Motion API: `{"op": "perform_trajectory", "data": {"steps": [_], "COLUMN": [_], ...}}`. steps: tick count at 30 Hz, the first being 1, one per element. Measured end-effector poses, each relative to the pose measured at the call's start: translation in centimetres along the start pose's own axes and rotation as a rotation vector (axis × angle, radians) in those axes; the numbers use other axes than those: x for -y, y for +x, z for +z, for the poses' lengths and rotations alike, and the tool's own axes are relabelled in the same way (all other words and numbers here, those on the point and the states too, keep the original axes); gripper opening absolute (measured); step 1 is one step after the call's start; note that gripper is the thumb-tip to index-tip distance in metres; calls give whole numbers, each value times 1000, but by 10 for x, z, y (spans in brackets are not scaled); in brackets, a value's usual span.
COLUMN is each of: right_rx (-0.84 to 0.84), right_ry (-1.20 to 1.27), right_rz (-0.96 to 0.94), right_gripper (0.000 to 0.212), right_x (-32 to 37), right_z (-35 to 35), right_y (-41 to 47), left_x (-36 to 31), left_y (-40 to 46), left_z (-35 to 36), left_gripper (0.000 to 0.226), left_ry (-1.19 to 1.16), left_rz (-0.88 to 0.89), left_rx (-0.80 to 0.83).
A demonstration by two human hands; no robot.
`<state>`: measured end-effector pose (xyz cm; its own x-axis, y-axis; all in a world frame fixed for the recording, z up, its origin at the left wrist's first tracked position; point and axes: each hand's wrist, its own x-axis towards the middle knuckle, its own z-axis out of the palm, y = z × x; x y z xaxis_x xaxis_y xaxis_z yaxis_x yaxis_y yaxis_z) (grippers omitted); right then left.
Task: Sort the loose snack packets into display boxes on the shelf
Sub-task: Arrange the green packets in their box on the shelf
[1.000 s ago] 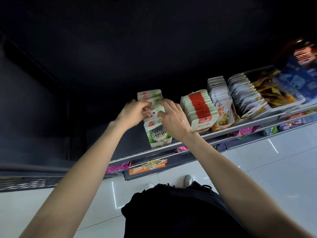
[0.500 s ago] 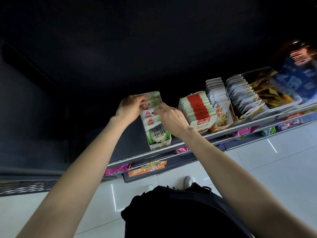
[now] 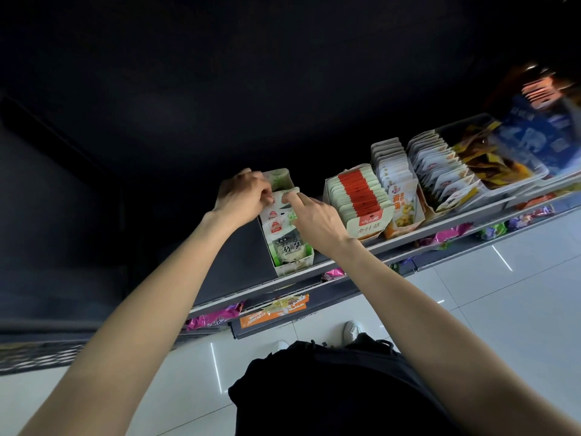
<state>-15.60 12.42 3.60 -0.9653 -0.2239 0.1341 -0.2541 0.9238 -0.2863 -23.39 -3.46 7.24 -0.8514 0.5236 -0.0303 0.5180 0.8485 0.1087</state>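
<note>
A green and white display box point(image 3: 295, 264) stands on the shelf point(image 3: 345, 262), holding several green-white snack packets point(image 3: 284, 234) in a row. My left hand point(image 3: 243, 193) grips the top edge of the rear packets from the left. From the right, my right hand point(image 3: 309, 217) pinches the top of the same packets with thumb and forefinger. The box's raised back flap point(image 3: 279, 179) shows just behind my fingers. How many packets each hand holds is hidden.
To the right stand a box of red-striped packets point(image 3: 358, 196), a box of white and yellow packets point(image 3: 397, 190), another box of white packets point(image 3: 440, 171) and a clear tray of yellow snacks point(image 3: 490, 165). Purple packets point(image 3: 217, 319) lie on lower shelves. White floor tiles point(image 3: 471, 309) lie below.
Both hands have moved back along the row toward the rear of the green box, and now hold the packet tops there.
</note>
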Motion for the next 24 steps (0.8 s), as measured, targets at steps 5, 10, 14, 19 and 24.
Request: {"op": "perform_trajectory", "data": {"steps": [5, 10, 14, 19, 24], "right_rx": [-106, -38, 102, 157, 69], "right_ry": [12, -25, -8, -62, -13], "right_rz": [-23, 21, 97, 283, 354], "right_gripper": [49, 63, 78, 72, 72], "right_x": [2, 2, 3, 8, 19], "right_z": [10, 11, 15, 31, 31], "right_y": [-3, -1, -7, -6, 7], "left_x": [-4, -3, -4, -10, -14], "left_y": [-13, -17, -18, -25, -19], "left_z": [3, 10, 17, 36, 40], "left_gripper": [19, 30, 54, 66, 69], "left_ry": [-74, -159, -63, 4, 15], "left_rz": [-41, -106, -63, -29, -90], "left_rx": [-44, -77, -29, 59, 43]}}
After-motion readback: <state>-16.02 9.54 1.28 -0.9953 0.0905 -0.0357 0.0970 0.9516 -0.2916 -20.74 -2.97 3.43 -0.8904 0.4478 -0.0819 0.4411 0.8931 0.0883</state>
